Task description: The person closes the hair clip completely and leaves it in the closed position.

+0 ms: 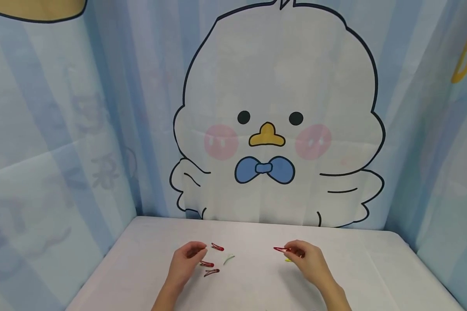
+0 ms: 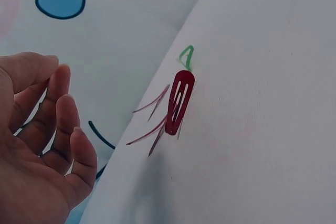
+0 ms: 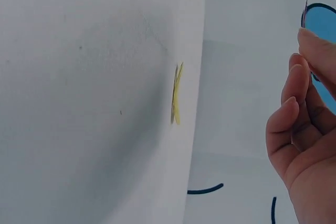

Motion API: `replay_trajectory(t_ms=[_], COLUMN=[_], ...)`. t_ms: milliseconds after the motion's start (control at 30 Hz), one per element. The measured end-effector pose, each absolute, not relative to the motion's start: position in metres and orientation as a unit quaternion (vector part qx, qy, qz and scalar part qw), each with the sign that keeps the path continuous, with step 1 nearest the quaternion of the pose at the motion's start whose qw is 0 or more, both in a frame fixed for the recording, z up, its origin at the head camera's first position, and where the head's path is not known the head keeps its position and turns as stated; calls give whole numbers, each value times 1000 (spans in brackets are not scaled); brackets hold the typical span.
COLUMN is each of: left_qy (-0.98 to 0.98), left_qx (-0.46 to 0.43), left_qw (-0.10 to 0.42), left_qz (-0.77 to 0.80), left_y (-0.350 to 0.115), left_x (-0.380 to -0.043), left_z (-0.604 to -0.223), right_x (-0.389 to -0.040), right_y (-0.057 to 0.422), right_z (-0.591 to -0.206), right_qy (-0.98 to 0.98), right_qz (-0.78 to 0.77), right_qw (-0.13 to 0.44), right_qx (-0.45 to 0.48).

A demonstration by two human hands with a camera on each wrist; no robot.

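Note:
My right hand (image 1: pixel 307 261) pinches a red snap hair clip (image 1: pixel 280 249) between thumb and index finger, raised over the table. Just below it a yellow hair clip (image 1: pixel 288 260) lies on the tabletop, also seen in the right wrist view as a thin yellow clip (image 3: pixel 176 95). My left hand (image 1: pixel 184 263) hovers at the left with loosely bent fingers and nothing visible in them. Beside it are three red hair clips: one farther back (image 1: pixel 217 247), one by the fingers (image 1: pixel 207 264) and one nearer (image 1: pixel 212 272). A green hair clip (image 1: pixel 228 259) lies right of them.
Both hands are above a white table (image 1: pixel 249 285). Behind it hangs a blue-striped cloth backdrop (image 1: pixel 155 129) with a large cartoon chick (image 1: pixel 268 77), and similar cloth stands along both sides.

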State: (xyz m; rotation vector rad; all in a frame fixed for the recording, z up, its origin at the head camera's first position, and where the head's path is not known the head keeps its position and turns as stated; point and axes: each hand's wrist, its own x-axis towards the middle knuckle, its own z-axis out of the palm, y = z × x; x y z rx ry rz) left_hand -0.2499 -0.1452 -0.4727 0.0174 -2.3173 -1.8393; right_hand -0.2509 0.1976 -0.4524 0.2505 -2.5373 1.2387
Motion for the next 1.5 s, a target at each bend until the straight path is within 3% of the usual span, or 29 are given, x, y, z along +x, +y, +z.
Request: replay_trajectory(t_ms=[367,1033,1500], left_qy=[-816,-882,-898], left_qx=[10,-67,-134], left_qw=[80,-3,-20], left_qz=[-572,-466,-418], left_y=[-162,-180,-182], left_x=[-256,-266,-277], left_z=[-476,-479,-481], right_x=[-255,-266,-270], right_y=[213,238,242], right_z=[-459,-478,-482], right_qy=[-903,-924,-932], right_qz=[409,375,362], right_qw=[120,75,25], right_qx=[49,27,21])
